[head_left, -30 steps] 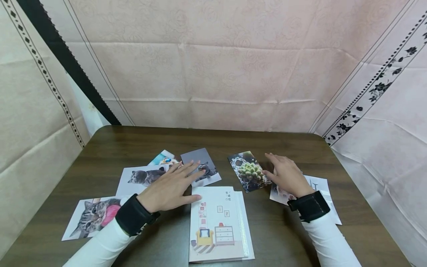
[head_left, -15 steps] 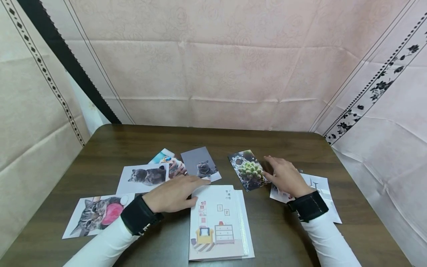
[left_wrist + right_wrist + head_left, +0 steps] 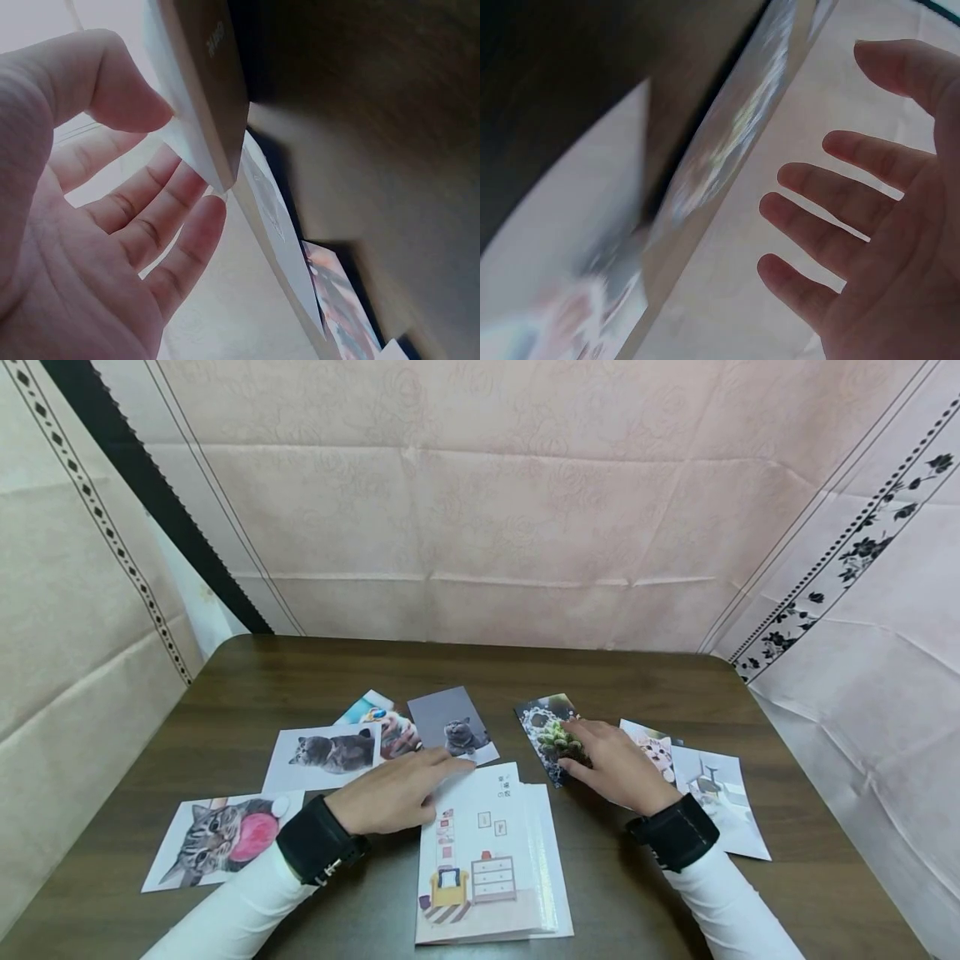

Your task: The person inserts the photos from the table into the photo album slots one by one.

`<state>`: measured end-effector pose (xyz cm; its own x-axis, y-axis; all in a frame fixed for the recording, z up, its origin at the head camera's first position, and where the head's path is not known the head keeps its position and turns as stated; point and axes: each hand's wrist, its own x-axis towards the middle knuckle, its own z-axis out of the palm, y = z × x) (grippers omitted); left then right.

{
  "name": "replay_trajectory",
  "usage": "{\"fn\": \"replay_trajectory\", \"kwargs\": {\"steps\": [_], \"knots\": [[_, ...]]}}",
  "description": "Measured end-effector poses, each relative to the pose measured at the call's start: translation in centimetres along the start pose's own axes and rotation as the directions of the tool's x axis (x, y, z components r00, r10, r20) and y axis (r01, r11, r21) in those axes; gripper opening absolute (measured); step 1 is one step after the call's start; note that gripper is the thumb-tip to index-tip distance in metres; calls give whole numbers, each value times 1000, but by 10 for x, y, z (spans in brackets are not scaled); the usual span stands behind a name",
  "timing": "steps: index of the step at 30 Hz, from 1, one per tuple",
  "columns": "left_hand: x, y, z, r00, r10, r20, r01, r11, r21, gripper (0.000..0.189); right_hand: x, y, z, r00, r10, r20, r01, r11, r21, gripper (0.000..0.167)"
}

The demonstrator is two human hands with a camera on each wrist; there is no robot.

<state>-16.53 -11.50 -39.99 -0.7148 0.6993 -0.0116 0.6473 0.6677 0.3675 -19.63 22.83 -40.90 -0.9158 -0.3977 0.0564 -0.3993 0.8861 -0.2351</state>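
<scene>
A photo album (image 3: pixel 480 860) with a pale illustrated cover lies at the front middle of the table, slightly tilted, its clear inner sleeves showing along the right side. My left hand (image 3: pixel 401 789) grips its top left corner; in the left wrist view the thumb presses the album's edge (image 3: pixel 199 97) and the fingers reach round its corner. My right hand (image 3: pixel 618 764) hovers near the succulent photo (image 3: pixel 543 739), fingers spread and holding nothing, overlapping its lower right part in the head view. A grey cat photo (image 3: pixel 453 722) lies just beyond the left hand.
Left of the album lie a tabby cat photo (image 3: pixel 217 843), a lying cat photo (image 3: pixel 330 752) and a partly covered colourful photo (image 3: pixel 397 731). On the right, a white photo (image 3: pixel 720 802) overlaps a pink cat picture (image 3: pixel 656 752). A pale cloth (image 3: pixel 525 527) hangs behind the table.
My left hand came down from over the cat photos and took hold of the album, which has turned slightly. My right hand moved left from the right-hand photos toward the succulent photo.
</scene>
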Motion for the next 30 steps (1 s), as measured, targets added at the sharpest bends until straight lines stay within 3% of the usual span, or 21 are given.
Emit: {"fn": "replay_trajectory", "kwargs": {"steps": [5,9,12,20,30], "knots": [[1,-1,1,1000,-11,2,11,1000,-7,66,-5,-26,-4,992,-121,-31,123,991,55,51],[2,-2,1,1000,-17,-5,17,999,-34,65,-9,-47,-7,963,-261,-64,265,962,68,43],[2,-3,1,1000,-19,-15,19,998,-55,65,-12,-58,-8,945,-319,-73,324,944,69,40],[3,-2,2,998,-60,-34,56,994,-90,74,-15,-67,-1,934,-355,-46,357,931,81,37],[4,-8,-1,993,-77,-87,71,994,-80,33,-15,-69,10,925,-373,69,365,925,106,34]]}}
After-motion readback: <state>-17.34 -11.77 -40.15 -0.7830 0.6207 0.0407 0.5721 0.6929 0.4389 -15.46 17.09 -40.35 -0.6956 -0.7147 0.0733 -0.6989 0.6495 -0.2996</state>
